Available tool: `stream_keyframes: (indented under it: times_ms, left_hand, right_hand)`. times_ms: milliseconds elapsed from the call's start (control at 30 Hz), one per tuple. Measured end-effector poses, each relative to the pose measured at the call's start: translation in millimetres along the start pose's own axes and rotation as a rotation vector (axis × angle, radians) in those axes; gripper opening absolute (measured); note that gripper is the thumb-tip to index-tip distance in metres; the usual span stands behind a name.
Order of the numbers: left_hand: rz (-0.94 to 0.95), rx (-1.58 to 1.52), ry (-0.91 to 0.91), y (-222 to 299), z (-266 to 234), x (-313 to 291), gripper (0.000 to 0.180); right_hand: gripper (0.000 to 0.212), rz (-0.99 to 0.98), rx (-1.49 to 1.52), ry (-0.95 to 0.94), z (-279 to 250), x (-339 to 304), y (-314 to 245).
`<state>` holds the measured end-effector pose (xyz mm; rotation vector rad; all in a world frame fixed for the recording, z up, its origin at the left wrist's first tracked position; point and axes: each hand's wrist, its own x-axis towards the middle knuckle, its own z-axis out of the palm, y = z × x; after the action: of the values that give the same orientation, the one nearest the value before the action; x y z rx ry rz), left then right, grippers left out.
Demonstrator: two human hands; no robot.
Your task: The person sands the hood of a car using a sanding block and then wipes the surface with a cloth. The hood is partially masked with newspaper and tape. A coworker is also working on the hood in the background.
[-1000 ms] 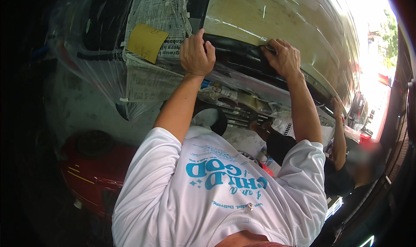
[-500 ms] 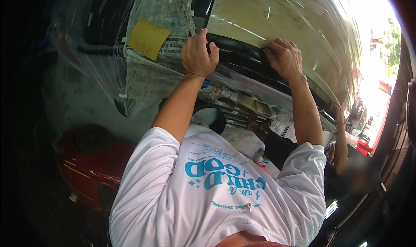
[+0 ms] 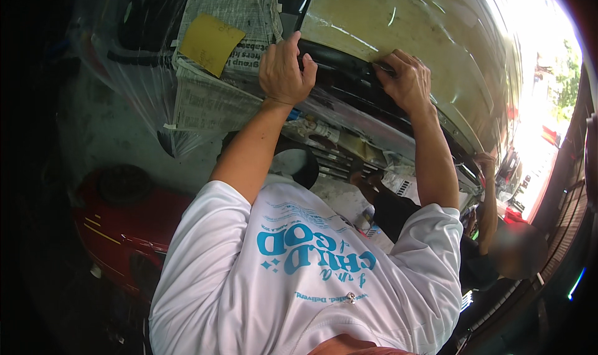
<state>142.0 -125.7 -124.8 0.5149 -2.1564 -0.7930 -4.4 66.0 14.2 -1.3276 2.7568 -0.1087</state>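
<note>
My left hand (image 3: pixel 286 71) is raised at the left end of a black strip (image 3: pixel 339 81) that runs along the car's edge. Its index finger points up and its thumb stands apart; nothing shows in its grasp. Farther right, my right hand (image 3: pixel 405 81) has its fingers curled at the lower edge of a yellowish-green car panel (image 3: pixel 374 18). A small dark piece shows beneath those fingers, and what they grip is mostly hidden. Newspaper masking (image 3: pixel 227 18) and a yellow sandpaper-like sheet (image 3: pixel 212 43) lie left of my left hand.
A co-worker's hand (image 3: pixel 484 163) touches the panel's far right lower edge. Clear plastic film (image 3: pixel 131 87) drapes the car at left. Below stand a red vehicle (image 3: pixel 124 230) and a dark round container (image 3: pixel 299 165). Another person's dark-clothed leg (image 3: pixel 395 218) shows beneath my right arm.
My right hand has shifted slightly left along the panel edge, its fingers still curled. My left hand keeps its pose. The whole view has tilted a little.
</note>
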Motion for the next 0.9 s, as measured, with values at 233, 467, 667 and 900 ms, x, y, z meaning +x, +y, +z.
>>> stream_keyframes:
  times_ms: [233,467,667,900]
  left_hand:
    - [-0.029,0.018,-0.027,4.5,-1.3,0.9,0.047]
    - [-0.055,-0.012,-0.027,-0.4,-0.6,0.0,0.05]
    - [-0.004,-0.01,0.005,-0.9,1.8,-1.5,0.053]
    - [-0.017,0.008,0.007,-0.1,2.8,1.0,0.055]
  right_hand:
    - [0.023,0.018,-0.007,-0.072,-0.9,11.8,-9.7]
    - [0.022,0.051,0.021,-0.076,-1.8,4.1,1.2]
    - [0.022,0.057,-0.027,-0.144,-2.9,22.1,-24.5]
    - [0.02,0.051,0.029,-0.107,-2.9,4.0,3.7]
